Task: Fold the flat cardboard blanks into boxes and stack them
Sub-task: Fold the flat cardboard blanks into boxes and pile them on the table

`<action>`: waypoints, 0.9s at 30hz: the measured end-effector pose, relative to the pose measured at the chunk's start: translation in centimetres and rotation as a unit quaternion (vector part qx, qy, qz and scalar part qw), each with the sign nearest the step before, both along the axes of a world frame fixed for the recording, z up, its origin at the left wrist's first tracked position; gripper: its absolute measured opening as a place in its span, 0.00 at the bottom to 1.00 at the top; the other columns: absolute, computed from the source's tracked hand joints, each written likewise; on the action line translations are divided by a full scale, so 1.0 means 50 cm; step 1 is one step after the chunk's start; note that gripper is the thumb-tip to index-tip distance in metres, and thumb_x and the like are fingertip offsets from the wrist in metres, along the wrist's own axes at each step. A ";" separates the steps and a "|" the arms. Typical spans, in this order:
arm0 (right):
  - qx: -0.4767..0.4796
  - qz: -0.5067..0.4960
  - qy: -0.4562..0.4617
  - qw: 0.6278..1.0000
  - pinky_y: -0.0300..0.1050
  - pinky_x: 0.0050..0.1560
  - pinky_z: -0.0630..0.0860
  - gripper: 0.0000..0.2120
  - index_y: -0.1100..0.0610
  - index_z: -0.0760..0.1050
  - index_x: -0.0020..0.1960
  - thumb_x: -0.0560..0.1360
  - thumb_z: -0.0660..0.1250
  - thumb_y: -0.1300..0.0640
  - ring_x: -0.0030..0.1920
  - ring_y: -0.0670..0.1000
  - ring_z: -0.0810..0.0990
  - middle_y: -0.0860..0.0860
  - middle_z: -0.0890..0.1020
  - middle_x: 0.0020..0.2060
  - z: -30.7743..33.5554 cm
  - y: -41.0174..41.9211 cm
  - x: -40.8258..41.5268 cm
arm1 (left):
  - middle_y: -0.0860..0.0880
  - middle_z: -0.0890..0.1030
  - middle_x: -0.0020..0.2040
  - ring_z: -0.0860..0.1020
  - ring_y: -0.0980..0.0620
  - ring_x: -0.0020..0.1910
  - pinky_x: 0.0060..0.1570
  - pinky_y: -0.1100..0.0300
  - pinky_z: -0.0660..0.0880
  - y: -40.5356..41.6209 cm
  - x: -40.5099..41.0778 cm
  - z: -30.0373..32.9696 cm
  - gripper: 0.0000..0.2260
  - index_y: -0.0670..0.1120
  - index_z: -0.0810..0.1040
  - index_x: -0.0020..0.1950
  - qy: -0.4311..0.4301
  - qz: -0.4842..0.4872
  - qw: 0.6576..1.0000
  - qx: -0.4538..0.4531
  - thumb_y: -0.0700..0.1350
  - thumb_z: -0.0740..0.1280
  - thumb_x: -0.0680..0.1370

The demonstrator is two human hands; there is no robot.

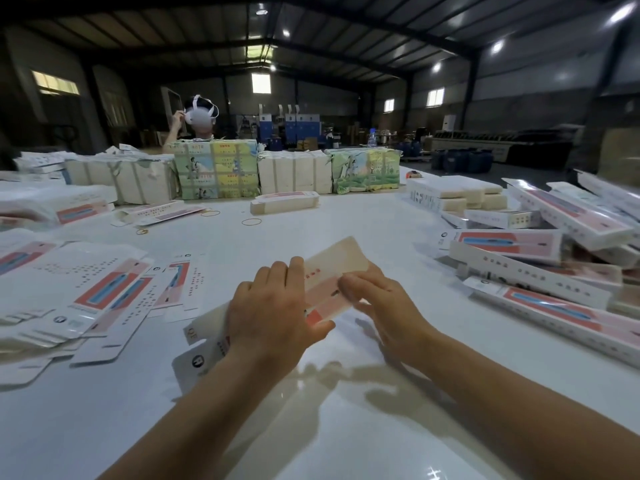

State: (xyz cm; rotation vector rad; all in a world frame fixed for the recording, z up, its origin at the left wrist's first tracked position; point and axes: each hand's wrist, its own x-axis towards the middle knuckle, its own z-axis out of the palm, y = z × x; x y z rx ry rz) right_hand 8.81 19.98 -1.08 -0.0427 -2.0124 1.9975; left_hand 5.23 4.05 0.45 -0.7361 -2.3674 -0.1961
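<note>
Near the middle of the worktop (346, 427), toward its near edge, both hands were engaged on a single cardboard blank (329, 271), partly folded and raised off the surface at its far end. The left hand (273, 313) lay over the blank's near half, fingers curled across its top and thumb tucked beneath its edge, gripping it. The right hand (384, 303) held the blank's right edge, fingertips (346, 284) pinched against the pink printed panel. Along the left edge of the worktop lay a spread of flat blanks (86, 292), overlapping one another. Toward the right edge stood a loose heap of folded boxes (540, 258), long and narrow, several tilted across each other. At the far edge sat strapped bundles (216, 168), some with green and yellow printed wrappers and others plain white, and one flat bundle (284, 201) lay just in front of them. Three rubber bands (251, 222) rested on the surface near that bundle. Beyond the far edge sat another person (199, 124) wearing a white head strap, one hand raised to it.
</note>
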 end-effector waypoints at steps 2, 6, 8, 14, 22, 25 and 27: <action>0.013 0.031 -0.017 0.999 0.55 0.63 0.71 0.12 0.53 0.83 0.45 0.70 0.68 0.46 0.51 0.54 0.80 0.48 0.84 0.45 -0.001 0.003 0.003 | 0.43 0.79 0.40 0.78 0.43 0.35 0.32 0.53 0.74 0.005 0.003 0.000 0.39 0.38 0.79 0.55 0.023 -0.026 0.999 -0.001 0.62 0.79 0.54; 0.115 0.053 0.022 0.992 0.53 0.59 0.75 0.14 0.47 0.84 0.46 0.72 0.64 0.41 0.50 0.51 0.82 0.48 0.85 0.45 -0.004 0.010 0.009 | 0.45 0.80 0.39 0.78 0.46 0.33 0.28 0.57 0.72 -0.004 -0.004 0.004 0.35 0.40 0.79 0.53 0.022 -0.058 0.998 0.022 0.61 0.79 0.55; 0.163 0.049 0.020 0.985 0.47 0.53 0.76 0.15 0.44 0.83 0.46 0.70 0.63 0.38 0.46 0.45 0.81 0.44 0.84 0.43 -0.002 0.012 0.011 | 0.47 0.81 0.39 0.78 0.47 0.31 0.28 0.59 0.72 -0.012 -0.006 0.004 0.29 0.43 0.79 0.52 -0.006 -0.069 0.997 0.041 0.59 0.79 0.58; 0.144 0.034 0.042 0.988 0.39 0.42 0.76 0.08 0.48 0.82 0.49 0.73 0.66 0.52 0.38 0.46 0.79 0.45 0.82 0.38 -0.004 0.015 0.024 | 0.55 0.78 0.55 0.78 0.52 0.47 0.42 0.59 0.77 -0.021 -0.017 -0.003 0.30 0.53 0.70 0.64 -0.071 -0.071 0.993 0.060 0.67 0.67 0.69; 0.203 -0.169 0.169 0.950 0.45 0.42 0.78 0.15 0.53 0.76 0.62 0.77 0.64 0.64 0.40 0.45 0.76 0.46 0.75 0.44 -0.006 -0.005 0.022 | 0.54 0.78 0.59 0.78 0.51 0.50 0.45 0.57 0.78 -0.041 -0.042 0.001 0.36 0.53 0.68 0.68 -0.115 -0.043 0.982 0.144 0.71 0.61 0.66; 0.235 -0.145 0.173 0.946 0.45 0.43 0.78 0.17 0.55 0.74 0.65 0.77 0.64 0.65 0.47 0.44 0.76 0.45 0.74 0.46 -0.010 -0.022 0.028 | 0.54 0.78 0.59 0.77 0.51 0.51 0.45 0.57 0.78 -0.036 -0.039 0.000 0.36 0.53 0.68 0.68 -0.120 -0.061 0.979 0.153 0.71 0.62 0.66; 0.236 -0.142 0.186 0.943 0.43 0.42 0.77 0.16 0.53 0.75 0.64 0.78 0.63 0.65 0.46 0.45 0.76 0.46 0.74 0.47 -0.007 -0.031 0.031 | 0.54 0.78 0.60 0.77 0.52 0.51 0.47 0.57 0.78 -0.031 -0.036 -0.004 0.36 0.53 0.68 0.69 -0.119 -0.083 0.978 0.148 0.70 0.63 0.66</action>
